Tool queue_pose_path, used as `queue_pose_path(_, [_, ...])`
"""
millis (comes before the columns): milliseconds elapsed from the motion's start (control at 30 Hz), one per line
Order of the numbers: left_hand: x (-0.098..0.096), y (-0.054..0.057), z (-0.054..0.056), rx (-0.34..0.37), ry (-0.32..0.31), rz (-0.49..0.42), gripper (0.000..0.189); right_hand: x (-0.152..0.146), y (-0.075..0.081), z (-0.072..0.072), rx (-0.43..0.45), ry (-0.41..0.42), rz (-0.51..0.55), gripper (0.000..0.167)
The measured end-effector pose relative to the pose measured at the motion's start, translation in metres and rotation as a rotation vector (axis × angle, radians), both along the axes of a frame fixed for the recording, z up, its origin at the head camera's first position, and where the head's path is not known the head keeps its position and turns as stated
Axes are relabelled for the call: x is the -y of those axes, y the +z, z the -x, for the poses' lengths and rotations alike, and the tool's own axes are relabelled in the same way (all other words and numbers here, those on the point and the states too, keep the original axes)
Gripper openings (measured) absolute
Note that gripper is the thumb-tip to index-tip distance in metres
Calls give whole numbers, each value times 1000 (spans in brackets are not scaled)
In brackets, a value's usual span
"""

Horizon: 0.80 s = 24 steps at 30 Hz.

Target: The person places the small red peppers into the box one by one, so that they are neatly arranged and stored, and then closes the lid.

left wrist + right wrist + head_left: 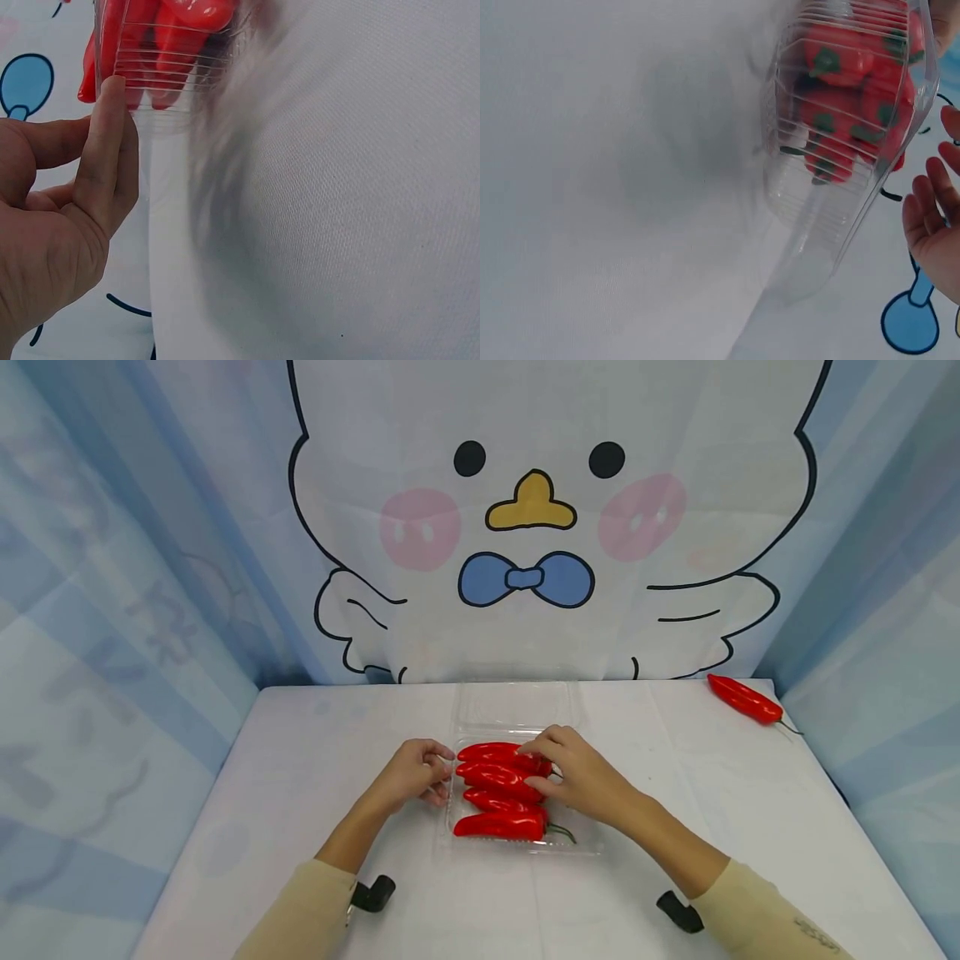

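Several red chili peppers (501,827) with green stems lie side by side in a clear plastic box (457,810), with more layered beneath in the right wrist view. Its clear lid (517,703) is folded back behind it. At the box's left edge, my left hand (417,772) touches the ribbed side wall with a nearly straight fingertip, as the left wrist view shows. My right hand (573,772) hovers over the stem ends of the upper peppers, thumb and fingers spread. In the right wrist view its fingers look loosely bent and grip nothing.
A single red chili pepper (744,699) lies at the table's far right corner. The white tabletop (330,727) meets a cartoon-printed curtain (525,635) at the back, with blue curtains on both sides. A black wrist mount (375,893) sticks out by the left sleeve.
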<state>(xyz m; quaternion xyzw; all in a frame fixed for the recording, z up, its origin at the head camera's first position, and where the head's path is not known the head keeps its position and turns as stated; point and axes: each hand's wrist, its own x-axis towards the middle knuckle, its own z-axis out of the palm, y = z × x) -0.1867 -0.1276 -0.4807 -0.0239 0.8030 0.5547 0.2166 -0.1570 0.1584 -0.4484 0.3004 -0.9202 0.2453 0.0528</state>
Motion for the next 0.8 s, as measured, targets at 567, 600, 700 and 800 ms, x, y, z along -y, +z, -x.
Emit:
queue_pose_path(567, [1,1,-2,-10,-9,-18,22,-42,3,9,-10,-55,109,46])
queue_pose_path(600, [1,1,-2,-10,-9,-18,22,-44,3,9,-11,-65,113,46])
queue_pose_path(700, [1,1,-1,-7,-7,-19,22,-52,3,9,-18,-90,129,46])
queue_pose_path(800, [1,1,-1,-10,-7,-17,22,-60,2,10,-32,-122,126,48])
